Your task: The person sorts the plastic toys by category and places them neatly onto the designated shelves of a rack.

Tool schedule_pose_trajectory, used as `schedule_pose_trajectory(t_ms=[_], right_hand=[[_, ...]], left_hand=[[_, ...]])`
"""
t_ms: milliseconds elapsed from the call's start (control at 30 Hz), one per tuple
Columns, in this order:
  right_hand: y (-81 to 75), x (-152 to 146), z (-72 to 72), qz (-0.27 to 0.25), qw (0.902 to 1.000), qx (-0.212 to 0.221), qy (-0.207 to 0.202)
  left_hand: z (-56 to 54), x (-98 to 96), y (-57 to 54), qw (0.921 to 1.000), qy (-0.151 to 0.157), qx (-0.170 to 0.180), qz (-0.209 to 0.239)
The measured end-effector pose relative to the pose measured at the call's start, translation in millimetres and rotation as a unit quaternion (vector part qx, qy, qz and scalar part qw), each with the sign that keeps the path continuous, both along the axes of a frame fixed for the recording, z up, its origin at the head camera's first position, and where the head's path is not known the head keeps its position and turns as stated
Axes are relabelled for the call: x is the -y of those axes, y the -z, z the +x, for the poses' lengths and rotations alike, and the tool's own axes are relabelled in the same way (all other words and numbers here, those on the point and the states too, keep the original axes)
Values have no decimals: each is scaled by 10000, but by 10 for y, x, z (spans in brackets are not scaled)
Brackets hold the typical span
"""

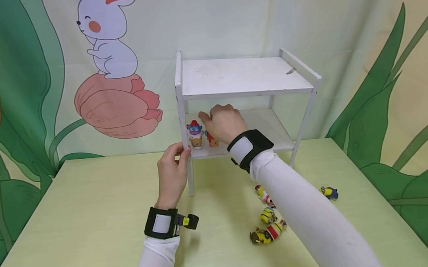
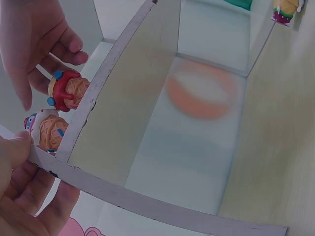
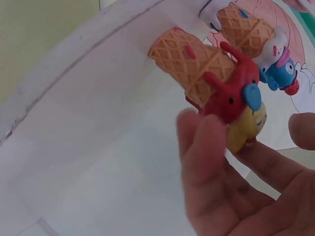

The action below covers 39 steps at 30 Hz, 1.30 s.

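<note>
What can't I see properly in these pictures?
- Head view: part of the red toy, hidden by the right hand.
- Head view: the far-right toy: its little details are too small.
- Left wrist view: the corner toy, cut off by the top edge.
- Left wrist view: the orange shape, blurred.

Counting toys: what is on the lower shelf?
A blue-headed cone figure and a red-headed one; the right hand hides some of the shelf in the head view.

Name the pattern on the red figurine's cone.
The cone has a tan crisscross waffle pattern, clearest in the right wrist view.
</note>
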State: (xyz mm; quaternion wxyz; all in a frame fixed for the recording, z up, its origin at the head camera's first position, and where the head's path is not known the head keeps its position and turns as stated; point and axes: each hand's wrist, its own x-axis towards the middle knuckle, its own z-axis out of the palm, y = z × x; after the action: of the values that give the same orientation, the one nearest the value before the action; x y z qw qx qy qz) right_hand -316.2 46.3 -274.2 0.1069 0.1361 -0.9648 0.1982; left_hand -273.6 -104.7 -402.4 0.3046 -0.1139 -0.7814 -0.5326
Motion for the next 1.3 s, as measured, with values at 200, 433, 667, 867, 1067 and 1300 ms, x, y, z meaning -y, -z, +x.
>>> schedule_pose_trajectory(t_ms=[200,433,667,867,1067,1300], right_hand=[[-35,-50,39,385,9990,-16,208],[-86,-117,111,574,9968,-541,129],[-107,-289,251,645,9935,-938,54],[-16,-523,447,305,9954,-874,-263],[122,-824,621,-95,9921,-1117,-555],[359,-1141,859,-573,9894,-1211,-553]], left_hand=[[-6,-2,12,10000,-3,14,-4],[-14,-2,4,10000,-5,-7,13],[-9,-10,-2,10000,47,33,19],[-12,10,4,10000,12,1,16],[-12,21,3,10000,32,-10,34],[-20,12,17,10000,48,-37,57]])
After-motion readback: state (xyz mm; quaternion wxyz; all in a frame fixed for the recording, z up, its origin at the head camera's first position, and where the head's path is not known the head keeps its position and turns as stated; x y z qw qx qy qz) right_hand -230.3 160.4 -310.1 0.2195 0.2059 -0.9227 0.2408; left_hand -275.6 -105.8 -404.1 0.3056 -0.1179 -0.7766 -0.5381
